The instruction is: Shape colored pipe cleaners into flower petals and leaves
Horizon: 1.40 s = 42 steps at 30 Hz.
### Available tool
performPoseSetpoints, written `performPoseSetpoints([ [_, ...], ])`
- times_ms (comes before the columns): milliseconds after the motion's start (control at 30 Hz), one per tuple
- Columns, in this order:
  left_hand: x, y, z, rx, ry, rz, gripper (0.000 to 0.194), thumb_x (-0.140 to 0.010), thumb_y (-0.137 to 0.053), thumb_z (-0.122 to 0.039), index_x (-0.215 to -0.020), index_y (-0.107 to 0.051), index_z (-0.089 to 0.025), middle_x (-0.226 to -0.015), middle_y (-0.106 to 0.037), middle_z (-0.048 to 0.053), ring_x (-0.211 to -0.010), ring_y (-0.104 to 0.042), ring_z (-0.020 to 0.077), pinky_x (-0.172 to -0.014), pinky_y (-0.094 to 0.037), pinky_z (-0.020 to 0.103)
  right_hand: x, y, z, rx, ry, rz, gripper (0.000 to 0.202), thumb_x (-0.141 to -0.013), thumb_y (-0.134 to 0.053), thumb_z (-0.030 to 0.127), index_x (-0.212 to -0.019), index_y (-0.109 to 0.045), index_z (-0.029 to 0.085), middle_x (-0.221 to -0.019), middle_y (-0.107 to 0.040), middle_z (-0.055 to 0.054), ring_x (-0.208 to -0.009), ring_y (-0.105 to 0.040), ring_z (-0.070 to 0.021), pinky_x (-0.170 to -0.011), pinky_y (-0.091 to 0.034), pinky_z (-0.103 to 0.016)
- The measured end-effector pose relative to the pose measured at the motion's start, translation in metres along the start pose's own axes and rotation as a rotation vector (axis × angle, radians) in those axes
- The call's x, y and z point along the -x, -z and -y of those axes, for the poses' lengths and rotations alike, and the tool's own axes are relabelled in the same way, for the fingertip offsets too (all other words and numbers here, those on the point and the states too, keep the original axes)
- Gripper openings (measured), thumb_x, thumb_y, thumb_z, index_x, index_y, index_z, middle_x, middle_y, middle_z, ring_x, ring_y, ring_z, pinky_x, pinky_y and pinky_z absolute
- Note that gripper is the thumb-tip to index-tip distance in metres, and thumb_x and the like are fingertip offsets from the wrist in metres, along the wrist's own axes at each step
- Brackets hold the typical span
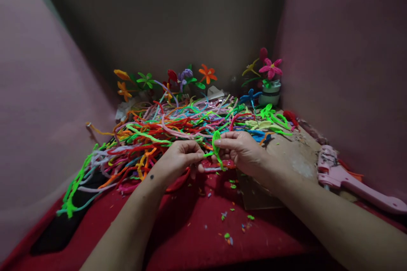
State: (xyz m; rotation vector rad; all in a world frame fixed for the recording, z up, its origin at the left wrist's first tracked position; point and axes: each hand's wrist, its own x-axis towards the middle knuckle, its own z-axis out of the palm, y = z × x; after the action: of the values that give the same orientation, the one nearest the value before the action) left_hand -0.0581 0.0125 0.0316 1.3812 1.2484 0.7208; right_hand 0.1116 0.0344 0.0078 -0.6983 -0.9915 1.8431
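A bright green pipe cleaner (216, 143), bent into a narrow leaf-like loop, is held up between my two hands. My right hand (239, 149) pinches the loop at its side, thumb against the fingers. On the other side my left hand (184, 157) grips the green end that sticks out to the left, with fingertips pressed together. Right behind both hands spreads a big tangled heap of coloured pipe cleaners (152, 129). Just below the loop, a pale lilac stem (211, 170) shows near my left fingertips.
Pipe-cleaner flowers stand at the back, among them an orange flower (207, 73) and a pink flower (271, 68) by a pale pot (269, 94). A pink glue gun (352, 184) lies right, beside cardboard (299, 156). Fuzzy scraps (227, 236) dot the red cloth (178, 241).
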Motion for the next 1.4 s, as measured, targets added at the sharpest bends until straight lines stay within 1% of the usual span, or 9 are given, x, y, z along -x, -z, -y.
performPoseSetpoints([
  [267,0.004,0.005,-0.006,-0.151,-0.006,-0.024,0.015,-0.068,-0.061,-0.028,-0.063,-0.059,-0.013,-0.042,-0.048,-0.003,-0.034,-0.036,0.0056,-0.035,-0.023,0.017,-0.001,0.0,0.0,0.032,0.056,-0.029,0.025,-0.056,-0.072,0.024,-0.055,-0.049,0.015,-0.046,-0.047,0.006,-0.042,-0.045,-0.0056,-0.042,-0.032,-0.019],
  [367,0.004,0.001,-0.008,-0.141,-0.098,-0.151,0.016,-0.063,-0.066,-0.026,-0.073,-0.065,-0.014,-0.056,-0.056,-0.001,-0.043,-0.042,0.0064,-0.038,-0.027,0.017,0.0,-0.002,-0.001,0.103,0.076,-0.049,0.025,-0.057,-0.071,0.027,-0.054,-0.049,0.015,-0.047,-0.047,0.006,-0.042,-0.045,-0.0059,-0.044,-0.032,-0.02],
  [433,0.005,-0.005,-0.009,-0.057,-0.156,-0.213,0.022,-0.063,-0.068,-0.026,-0.083,-0.066,-0.015,-0.066,-0.06,0.0,-0.048,-0.044,0.0062,-0.041,-0.03,0.016,0.002,-0.003,-0.003,0.185,0.1,-0.046,0.024,-0.059,-0.071,0.029,-0.054,-0.052,0.015,-0.048,-0.049,0.005,-0.044,-0.044,-0.0057,-0.045,-0.032,-0.02],
  [500,0.004,-0.011,-0.007,0.093,-0.16,-0.168,0.024,-0.066,-0.067,-0.027,-0.087,-0.065,-0.017,-0.065,-0.059,-0.002,-0.044,-0.04,0.0038,-0.039,-0.026,0.015,0.003,-0.003,-0.006,0.242,0.11,-0.036,0.022,-0.059,-0.071,0.029,-0.057,-0.056,0.014,-0.05,-0.051,0.005,-0.044,-0.043,-0.0053,-0.045,-0.032,-0.02],
  [600,0.002,-0.016,-0.002,0.297,-0.16,-0.084,0.02,-0.065,-0.068,-0.026,-0.082,-0.064,-0.016,-0.061,-0.056,-0.003,-0.04,-0.036,0.0013,-0.038,-0.024,0.015,0.003,-0.002,-0.011,0.222,0.069,-0.017,0.02,-0.058,-0.073,0.028,-0.061,-0.06,0.013,-0.051,-0.053,0.004,-0.045,-0.045,-0.0061,-0.047,-0.034,-0.021],
  [700,0.0,-0.017,0.001,0.383,-0.149,-0.146,0.016,-0.065,-0.069,-0.025,-0.076,-0.062,-0.015,-0.052,-0.051,-0.005,-0.038,-0.037,0.0017,-0.038,-0.025,0.015,0.003,-0.002,-0.011,0.172,0.007,0.052,0.019,-0.058,-0.072,0.028,-0.065,-0.065,0.013,-0.053,-0.058,0.001,-0.048,-0.05,-0.0089,-0.05,-0.037,-0.024],
  [833,0.0,-0.016,0.002,0.374,-0.155,-0.192,0.016,-0.065,-0.069,-0.024,-0.075,-0.061,-0.015,-0.05,-0.05,-0.006,-0.038,-0.038,0.0019,-0.037,-0.027,0.014,0.004,-0.002,-0.008,0.276,0.036,0.076,0.017,-0.061,-0.07,0.028,-0.062,-0.067,0.012,-0.051,-0.06,-0.001,-0.048,-0.051,-0.0101,-0.052,-0.038,-0.025],
  [1067,0.001,-0.015,0.006,0.257,-0.181,-0.061,0.02,-0.069,-0.066,-0.026,-0.084,-0.064,-0.013,-0.065,-0.058,0.0,-0.043,-0.042,0.0027,-0.04,-0.03,0.016,0.002,0.001,-0.012,0.181,-0.033,0.098,0.015,-0.056,-0.073,0.025,-0.061,-0.067,0.012,-0.054,-0.06,-0.001,-0.051,-0.055,-0.0123,-0.058,-0.043,-0.029],
  [1400,0.001,-0.024,0.001,0.141,-0.24,-0.285,0.012,-0.069,-0.065,-0.025,-0.067,-0.061,-0.013,-0.047,-0.051,-0.003,-0.037,-0.04,0.004,-0.036,-0.027,0.016,0.007,-0.003,-0.004,0.5,0.028,0.064,0.017,-0.062,-0.066,0.028,-0.056,-0.065,0.013,-0.05,-0.055,0.0,-0.049,-0.043,-0.0088,-0.051,-0.032,-0.025],
])
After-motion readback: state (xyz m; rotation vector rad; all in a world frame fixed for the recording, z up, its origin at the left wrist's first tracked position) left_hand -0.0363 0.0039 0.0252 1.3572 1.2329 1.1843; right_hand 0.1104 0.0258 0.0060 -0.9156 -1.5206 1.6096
